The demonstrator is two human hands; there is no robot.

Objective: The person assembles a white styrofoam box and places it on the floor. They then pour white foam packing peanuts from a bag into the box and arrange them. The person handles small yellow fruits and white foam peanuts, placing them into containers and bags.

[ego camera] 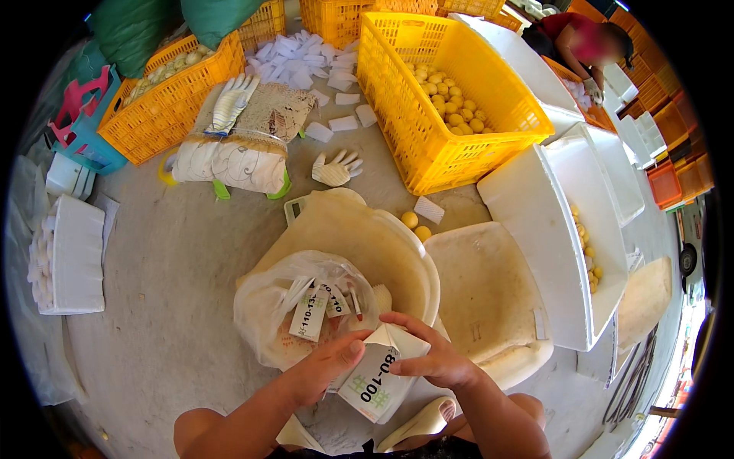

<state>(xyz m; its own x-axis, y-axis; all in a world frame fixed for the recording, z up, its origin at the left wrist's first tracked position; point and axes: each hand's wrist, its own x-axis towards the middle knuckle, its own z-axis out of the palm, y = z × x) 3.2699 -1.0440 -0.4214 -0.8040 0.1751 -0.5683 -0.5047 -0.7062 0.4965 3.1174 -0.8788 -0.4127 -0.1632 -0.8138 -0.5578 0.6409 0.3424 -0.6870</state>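
Between both hands is a stack of printed white paper labels (373,384), low in the middle of the head view. My left hand (327,364) grips its left side, the thumb along the top edge. My right hand (427,356) holds the right side, fingers spread around a lifted, folded top corner. Just beyond lies an open clear plastic bag (258,321) with more printed labels (309,314) and a marker-like stick (355,301) inside. The bag rests on a round, stained, padded seat or stool (344,229). A foam net (382,297) lies beside it.
A yellow crate (459,155) holds yellow round fruit (453,103). White foam boxes (533,246) stand at right, near a stained chair seat (481,287). Striped gloves (337,169), a tied bundle (229,163) and foam nets (304,57) lie ahead. A co-worker (579,40) bends at upper right.
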